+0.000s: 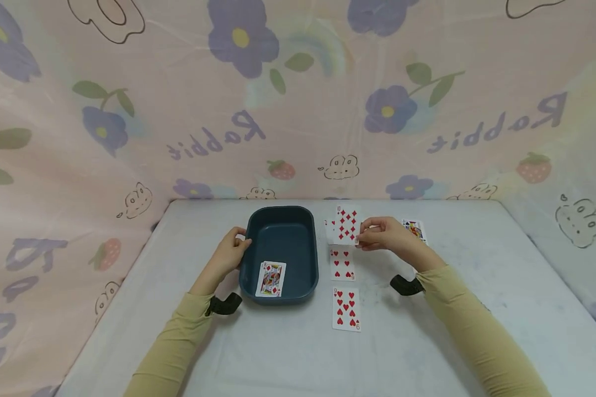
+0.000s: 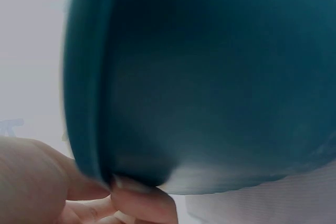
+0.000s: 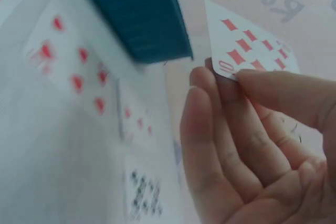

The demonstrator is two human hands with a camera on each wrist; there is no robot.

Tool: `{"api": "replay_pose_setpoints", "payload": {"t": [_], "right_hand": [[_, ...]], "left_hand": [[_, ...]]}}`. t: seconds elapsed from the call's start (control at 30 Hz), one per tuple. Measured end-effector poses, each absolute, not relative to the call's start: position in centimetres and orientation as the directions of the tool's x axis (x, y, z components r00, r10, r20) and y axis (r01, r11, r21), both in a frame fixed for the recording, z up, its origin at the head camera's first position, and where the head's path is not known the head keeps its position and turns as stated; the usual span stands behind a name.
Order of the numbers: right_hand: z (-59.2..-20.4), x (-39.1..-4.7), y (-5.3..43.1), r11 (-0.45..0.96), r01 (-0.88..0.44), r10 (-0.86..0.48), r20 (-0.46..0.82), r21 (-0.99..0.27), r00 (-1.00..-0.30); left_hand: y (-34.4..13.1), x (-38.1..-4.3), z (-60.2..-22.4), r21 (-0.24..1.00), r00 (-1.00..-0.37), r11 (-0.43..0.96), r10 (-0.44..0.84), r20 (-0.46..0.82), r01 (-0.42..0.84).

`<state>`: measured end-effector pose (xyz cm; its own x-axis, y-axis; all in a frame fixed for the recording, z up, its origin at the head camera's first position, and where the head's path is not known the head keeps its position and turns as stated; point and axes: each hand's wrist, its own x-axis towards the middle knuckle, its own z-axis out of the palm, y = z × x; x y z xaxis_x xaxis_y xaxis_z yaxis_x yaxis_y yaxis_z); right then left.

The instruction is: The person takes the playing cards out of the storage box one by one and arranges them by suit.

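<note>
The left hand holds the left rim of a dark blue tray, its fingertips curled at the edge. In the left wrist view, the thumb and fingers pinch the rim while the tray wall fills most of the picture. A king of diamonds lies face up at the tray's near left corner, over the edge of another card. Right of the tray, the right hand pinches a ten of diamonds by its lower corner. Thumb and fingertips meet on that card in the right wrist view.
Below the held card lie a six of hearts and, closer to the person, a nine of hearts. Another red card is mostly hidden behind the ten. A face card is partly covered by the right hand. A black-suited card shows too.
</note>
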<state>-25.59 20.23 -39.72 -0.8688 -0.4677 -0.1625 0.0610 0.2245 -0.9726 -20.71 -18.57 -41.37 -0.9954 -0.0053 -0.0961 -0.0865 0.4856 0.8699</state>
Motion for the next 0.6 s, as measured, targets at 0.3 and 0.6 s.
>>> {"api": "replay_pose_setpoints", "payload": {"t": [0.3, 0.6], "right_hand": [[-41.7, -23.6, 24.9, 0.275, 0.113, -0.393, -0.219, -0.955, -0.893], [-43.1, -22.2, 28.1, 0.299, 0.187, -0.357, -0.292, -0.936, -0.887]], "left_hand": [[-18.5, -20.7, -41.6, 0.863, -0.995, 0.497, -0.006, -0.104, -0.093], [-18.5, -20.5, -41.3, 0.855, -0.995, 0.512, -0.006, -0.098, -0.087]]}}
